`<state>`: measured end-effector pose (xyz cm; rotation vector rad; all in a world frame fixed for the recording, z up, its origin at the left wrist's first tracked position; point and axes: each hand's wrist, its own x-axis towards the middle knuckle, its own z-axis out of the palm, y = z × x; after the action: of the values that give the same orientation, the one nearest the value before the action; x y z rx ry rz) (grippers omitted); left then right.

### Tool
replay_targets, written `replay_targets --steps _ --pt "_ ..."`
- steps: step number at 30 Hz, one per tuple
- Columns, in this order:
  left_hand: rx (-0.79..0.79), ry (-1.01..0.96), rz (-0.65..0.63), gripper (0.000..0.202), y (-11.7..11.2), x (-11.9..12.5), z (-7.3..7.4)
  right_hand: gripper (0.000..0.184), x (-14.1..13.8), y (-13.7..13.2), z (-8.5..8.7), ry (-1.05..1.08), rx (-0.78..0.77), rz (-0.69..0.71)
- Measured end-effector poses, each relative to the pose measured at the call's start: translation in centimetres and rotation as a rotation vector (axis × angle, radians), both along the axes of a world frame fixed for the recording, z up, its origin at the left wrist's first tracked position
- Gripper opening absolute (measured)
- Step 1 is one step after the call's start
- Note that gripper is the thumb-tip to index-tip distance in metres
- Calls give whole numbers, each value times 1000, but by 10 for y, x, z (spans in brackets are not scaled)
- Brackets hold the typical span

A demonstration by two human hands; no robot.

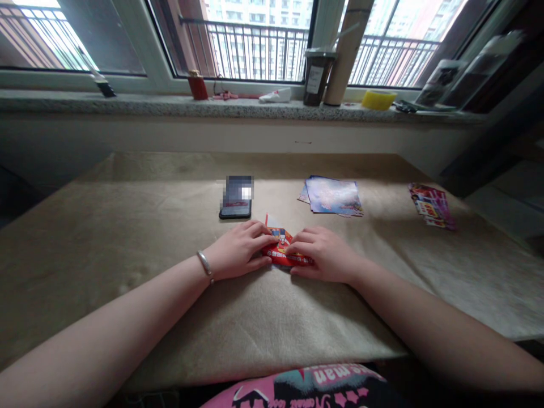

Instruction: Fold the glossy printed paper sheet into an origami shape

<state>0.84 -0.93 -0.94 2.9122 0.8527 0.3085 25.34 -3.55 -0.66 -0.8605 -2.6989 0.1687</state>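
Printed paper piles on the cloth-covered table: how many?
3. A blue-and-pink pile right of the phone, a pink-and-red pile at far right, and a red printed piece between the left hand and right hand. The hands may hide more.

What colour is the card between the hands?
The card is mostly red, clearest in the head view.

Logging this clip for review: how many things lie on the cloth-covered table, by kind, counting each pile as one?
Phones: 1 (smartphone)
Card piles: 2 (blue-toned pile, pink-and-red pile)
Red printed bundles: 1 (red printed bundle, between the left hand and right hand)
Total: 4
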Motion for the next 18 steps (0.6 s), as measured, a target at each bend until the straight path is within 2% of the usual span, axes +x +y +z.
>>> replay_targets --steps 4,7,11,15,18 --pt "8 39 -17 49 1 -2 1 22 -1 0 -2 10 18 70" --pt "12 66 -39 61 2 -4 3 19 0 0 -4 12 -4 8" --pt "8 57 -42 62 1 -5 3 17 0 0 -5 41 -77 -79" --pt "-36 -30 48 63 1 -7 -4 13 1 2 -6 65 -170 -145" --pt "-64 -127 115 77 2 -8 -11 10 2 3 -6 96 -235 -194"
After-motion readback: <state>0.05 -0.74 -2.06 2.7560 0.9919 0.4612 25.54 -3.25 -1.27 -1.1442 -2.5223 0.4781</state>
